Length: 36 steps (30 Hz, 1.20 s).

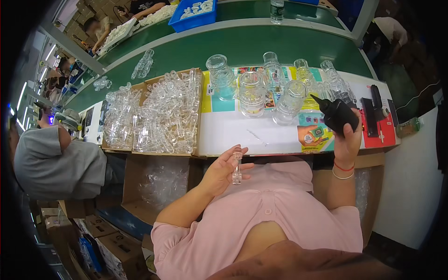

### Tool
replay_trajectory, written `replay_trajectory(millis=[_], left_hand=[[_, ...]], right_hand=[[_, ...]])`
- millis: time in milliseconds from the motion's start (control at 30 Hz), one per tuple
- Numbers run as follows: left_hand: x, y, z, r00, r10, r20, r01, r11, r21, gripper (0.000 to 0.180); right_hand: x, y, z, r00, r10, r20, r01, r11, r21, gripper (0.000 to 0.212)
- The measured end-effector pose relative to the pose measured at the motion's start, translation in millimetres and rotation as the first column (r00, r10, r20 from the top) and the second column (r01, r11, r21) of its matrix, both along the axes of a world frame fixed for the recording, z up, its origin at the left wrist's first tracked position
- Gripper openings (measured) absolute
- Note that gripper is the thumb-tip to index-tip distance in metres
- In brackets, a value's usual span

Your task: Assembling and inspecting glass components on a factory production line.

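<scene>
My left hand [222,171] is closed around a small clear plastic tube [237,169] with flared ends, held upright over my lap at the table's near edge. In my right hand [351,135] is a black squeeze bottle [339,116], tilted with its thin pointed nozzle toward the upper left. Beyond my hands stand several clear ribbed jar-like plastic parts, one of them a wide-mouthed clear jar [252,95]. A thin clear sliver [256,137] lies on the white board between the hands.
A cardboard tray [201,100] heaped with clear plastic parts stands at the left. Black tools lie on a red sheet [387,133] at the right. Across the green bench [177,51] are a blue bin [175,22] and a water bottle [276,11]. A co-worker in grey [60,161] sits at left.
</scene>
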State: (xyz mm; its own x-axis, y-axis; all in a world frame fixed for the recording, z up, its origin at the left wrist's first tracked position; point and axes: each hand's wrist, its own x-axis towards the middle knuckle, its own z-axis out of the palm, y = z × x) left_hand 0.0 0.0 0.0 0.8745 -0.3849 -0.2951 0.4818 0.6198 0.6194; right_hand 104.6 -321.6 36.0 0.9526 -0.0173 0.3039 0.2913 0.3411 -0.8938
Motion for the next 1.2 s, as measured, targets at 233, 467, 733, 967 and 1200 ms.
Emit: replay_trajectory(millis=[233, 467, 733, 967, 1200], left_hand=[[9, 2, -7, 0.999, 0.033, -0.019, -0.027, 0.961, 0.275, 0.053], [18, -9, 11, 0.929, 0.162, 0.333, -0.29, 0.877, 0.384, 0.046], [31, -12, 36, 0.873, 0.267, 0.408, -0.416, 0.844, 0.338, 0.032], [26, -31, 57, 0.844, 0.188, 0.503, -0.357, 0.896, 0.263, 0.032], [24, -36, 47, 0.576, 0.235, 0.783, -0.545, 0.824, 0.154, 0.033]], right_hand=[[12, 30, 16, 0.981, 0.025, -0.19, 0.084, 0.835, 0.543, 0.02], [20, 44, 8, 0.937, 0.177, -0.302, 0.071, 0.747, 0.661, 0.021], [14, 63, 16, 0.926, 0.23, -0.301, 0.006, 0.784, 0.62, 0.029], [-12, 85, 46, 0.976, 0.195, -0.099, -0.118, 0.851, 0.511, 0.032], [-32, 102, 66, 0.936, -0.017, 0.352, 0.039, 0.998, -0.054, 0.052]])
